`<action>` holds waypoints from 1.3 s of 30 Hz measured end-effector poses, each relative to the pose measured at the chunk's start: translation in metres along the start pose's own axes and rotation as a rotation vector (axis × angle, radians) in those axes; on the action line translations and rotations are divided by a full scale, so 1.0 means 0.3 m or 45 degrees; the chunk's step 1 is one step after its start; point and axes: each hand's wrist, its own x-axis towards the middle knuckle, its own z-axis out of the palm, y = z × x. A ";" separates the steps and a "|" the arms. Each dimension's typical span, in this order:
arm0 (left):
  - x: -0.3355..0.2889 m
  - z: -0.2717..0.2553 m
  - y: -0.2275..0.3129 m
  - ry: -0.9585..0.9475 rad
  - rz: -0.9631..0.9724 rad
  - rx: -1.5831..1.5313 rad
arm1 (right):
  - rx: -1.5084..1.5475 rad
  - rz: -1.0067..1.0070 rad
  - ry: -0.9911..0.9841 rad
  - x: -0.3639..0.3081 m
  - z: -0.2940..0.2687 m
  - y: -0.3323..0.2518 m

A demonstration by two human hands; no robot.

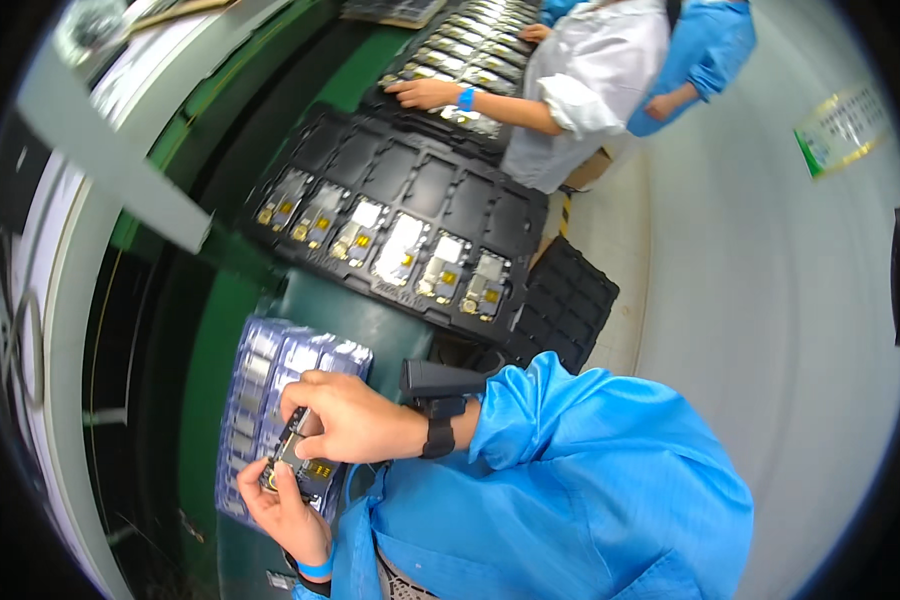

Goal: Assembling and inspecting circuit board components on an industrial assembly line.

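Observation:
A small dark circuit board [318, 470] with a gold-coloured patch is between my two hands, over a bluish clear plastic tray [232, 440]. My left hand [288, 515] pinches its near left end between thumb and fingers. Curled over the far end, my right hand [355, 415] closes its thumb and fingers on the board's edge; the fingertips are partly hidden. Rows of small silvery parts sit in the clear tray's pockets beneath my hands.
A black tray [380, 285] ahead holds several boards in its near row. Beyond it, a person in white [590, 90] reaches over another filled tray [460, 60]. Black trays [570, 300] stand low at right. A pale metal bar [140, 170] juts in at left.

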 end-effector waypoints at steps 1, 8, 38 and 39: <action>0.011 0.029 0.001 -0.035 0.003 -0.003 | -0.006 -0.001 0.034 -0.007 -0.024 0.002; 0.039 0.185 -0.004 -0.205 -0.182 -0.226 | 0.400 0.051 0.194 -0.075 -0.209 0.157; -0.094 -0.837 -0.106 1.009 -0.290 -0.233 | -1.661 0.764 1.063 -0.107 -1.136 0.803; -0.084 -0.872 -0.124 1.046 -0.287 -0.276 | -1.832 0.823 1.172 -0.136 -1.164 0.837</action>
